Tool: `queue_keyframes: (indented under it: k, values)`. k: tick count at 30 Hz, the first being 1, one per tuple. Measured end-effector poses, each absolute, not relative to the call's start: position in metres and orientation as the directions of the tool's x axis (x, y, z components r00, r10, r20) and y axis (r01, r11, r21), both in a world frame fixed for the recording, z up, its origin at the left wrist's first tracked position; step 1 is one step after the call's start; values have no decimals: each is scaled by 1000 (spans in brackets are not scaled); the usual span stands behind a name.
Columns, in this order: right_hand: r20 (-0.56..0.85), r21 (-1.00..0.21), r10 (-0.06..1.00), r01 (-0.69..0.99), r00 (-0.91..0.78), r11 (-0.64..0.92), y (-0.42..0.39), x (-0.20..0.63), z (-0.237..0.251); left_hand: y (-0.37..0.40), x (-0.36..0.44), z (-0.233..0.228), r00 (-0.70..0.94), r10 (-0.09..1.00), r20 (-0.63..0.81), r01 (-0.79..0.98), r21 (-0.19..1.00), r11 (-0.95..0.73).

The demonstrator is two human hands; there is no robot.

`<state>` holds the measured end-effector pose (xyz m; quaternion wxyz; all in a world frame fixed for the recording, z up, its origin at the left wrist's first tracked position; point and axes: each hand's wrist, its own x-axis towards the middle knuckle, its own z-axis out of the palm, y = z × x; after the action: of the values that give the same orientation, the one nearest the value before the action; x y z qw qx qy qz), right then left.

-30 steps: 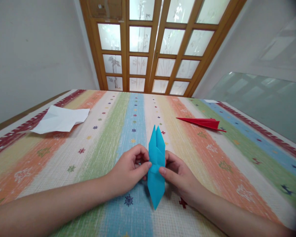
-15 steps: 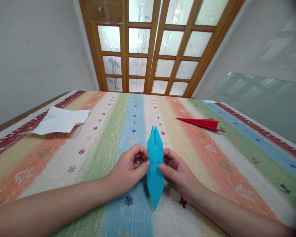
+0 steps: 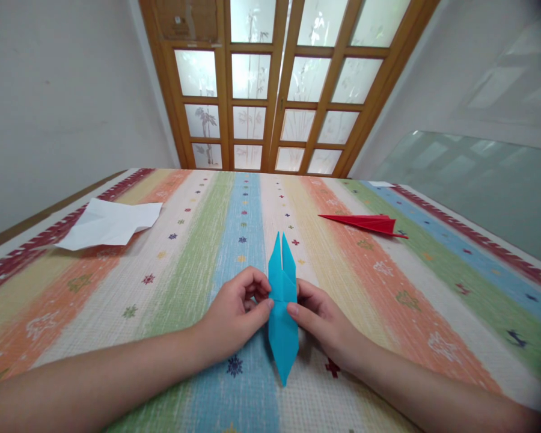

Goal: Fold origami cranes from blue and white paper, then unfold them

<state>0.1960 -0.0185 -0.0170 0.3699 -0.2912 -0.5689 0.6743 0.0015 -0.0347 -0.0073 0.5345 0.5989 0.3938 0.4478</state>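
Note:
Between my two hands is a folded piece of blue origami paper (image 3: 283, 337), long and narrow. Two thin points stick out at its far end, with a slit between them, and a single point faces me. A crease crosses its middle. My left hand (image 3: 241, 304) pinches its left edge near that crease, thumb on top. On the opposite edge, my right hand (image 3: 322, 313) grips it with the thumb on the upper face and the fingers partly hidden behind.
A creased white paper sheet (image 3: 112, 222) lies at the left of the striped tablecloth (image 3: 198, 252). To the right rests a red folded paper plane (image 3: 369, 224). Another white piece (image 3: 381, 184) is at the far right edge. Wooden glazed doors (image 3: 275, 102) stand beyond the table.
The slit between the far points of the blue paper looks wider now. Both hands keep their hold in nearly the same place, and the view has shifted slightly.

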Motion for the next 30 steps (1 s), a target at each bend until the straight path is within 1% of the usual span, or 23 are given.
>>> queue_keyframes:
  k: [2, 4, 10, 12, 14, 18, 20, 26, 30]
  values:
    - [71, -991, 823, -137, -564, -8, -19, 196, -15, -35, 2, -7, 295, 948, 120, 9, 992, -128]
    - [87, -993, 828, -117, -554, 26, -19, 196, -14, -35, 2, -8, 304, 945, 124, 16, 991, -136]
    - [61, -995, 855, -96, -515, 14, -17, 195, -18, -32, 0, -10, 288, 949, 124, -11, 992, -127]
    - [45, -993, 866, -114, -497, -13, -15, 195, -22, -30, 0, -10, 269, 956, 118, -2, 993, -122]
    - [5, -986, 877, -147, -480, -75, -14, 194, -24, -29, 0, -11, 263, 960, 99, -20, 995, -97]
    - [-105, -963, 902, -185, -420, -198, -12, 195, -21, -26, 0, -14, 293, 956, 14, -150, 988, 31]
    - [-146, -956, 901, -176, -408, -235, -10, 195, -19, -23, 0, -16, 299, 954, -21, -171, 982, 75]
    - [-233, -933, 830, -124, -507, -338, -6, 197, -17, -14, -2, -18, 313, 946, -80, -126, 984, 125]
    - [-227, -940, 827, -108, -514, -325, -6, 196, -16, -13, -2, -18, 328, 939, -106, -63, 989, 134]
